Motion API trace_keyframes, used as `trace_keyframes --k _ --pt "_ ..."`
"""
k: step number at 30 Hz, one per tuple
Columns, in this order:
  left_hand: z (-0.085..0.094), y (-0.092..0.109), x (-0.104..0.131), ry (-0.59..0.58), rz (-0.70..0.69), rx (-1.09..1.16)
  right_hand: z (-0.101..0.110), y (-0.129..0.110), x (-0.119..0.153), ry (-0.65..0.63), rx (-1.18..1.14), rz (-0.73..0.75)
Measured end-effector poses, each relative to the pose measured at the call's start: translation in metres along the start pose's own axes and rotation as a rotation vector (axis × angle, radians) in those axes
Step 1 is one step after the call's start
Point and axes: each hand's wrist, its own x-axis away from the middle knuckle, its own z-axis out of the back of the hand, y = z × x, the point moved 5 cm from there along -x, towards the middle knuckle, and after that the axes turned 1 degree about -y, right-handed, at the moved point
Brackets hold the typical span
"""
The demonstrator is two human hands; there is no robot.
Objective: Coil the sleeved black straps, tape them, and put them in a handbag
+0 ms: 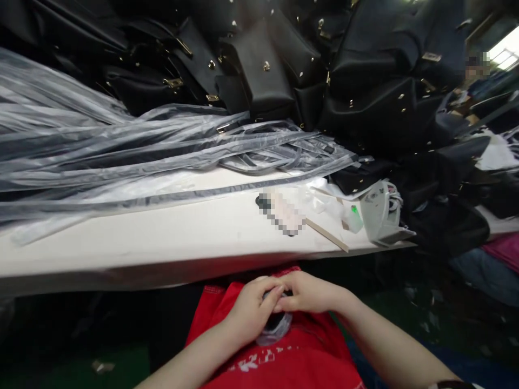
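My left hand (253,305) and my right hand (303,292) meet over my red apron (312,346), just below the table edge. Between them is a dark strap-like piece in clear plastic film (275,327), bent or coiled, its lower end showing under my fingers. Fingers of both hands are closed around its top, so that part is hidden. On the table in front lie long dark straps wrapped in clear plastic (162,154), stretching in from the left and ending in loops near the middle.
Black bags with gold-coloured metal fittings (263,70) are heaped behind the straps. On the white tabletop (170,237) lie a pixelated object (284,213), a thin tan strip (327,235) and a white printed packet (381,210). Another person (476,70) is far right.
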Motion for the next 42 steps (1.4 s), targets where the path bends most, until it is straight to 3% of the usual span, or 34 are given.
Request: trace_keyframes --k 2,3,7,8,10,13,17,24,33,38,42 --pt "-0.001 -0.013 0.002 0.038 0.087 0.059 0.018 0.003 0.005 0.134 0.086 -0.038" --pt "-0.001 -0.020 0.002 0.040 0.141 0.090 0.033 0.008 0.011 0.274 0.143 -0.053" --pt "-0.010 -0.037 -0.004 -0.016 0.285 0.189 0.096 0.043 0.057 1.019 0.478 -0.171" --pt "-0.014 -0.038 -0.007 -0.028 0.284 0.204 0.104 0.055 0.067 1.127 0.555 -0.198" --pt "-0.023 -0.039 -0.014 -0.047 0.265 0.217 0.111 0.078 0.077 1.210 0.649 -0.193" --pt "-0.038 -0.042 -0.022 -0.082 0.278 0.236 0.110 0.100 0.081 1.242 0.647 -0.117" --pt "-0.050 -0.047 -0.027 -0.103 0.317 0.272 0.110 0.107 0.085 1.287 0.529 -0.078" --pt "-0.051 -0.049 -0.030 -0.086 0.342 0.251 0.127 0.113 0.086 1.114 0.328 -0.178" --pt "-0.053 -0.048 -0.032 -0.100 0.349 0.271 0.138 0.115 0.085 0.984 0.196 -0.217" --pt "-0.052 -0.048 -0.034 -0.107 0.346 0.264 0.147 0.115 0.084 0.898 0.232 -0.214" --pt "-0.051 -0.046 -0.035 -0.101 0.330 0.253 0.142 0.105 0.085 0.896 0.441 -0.149"
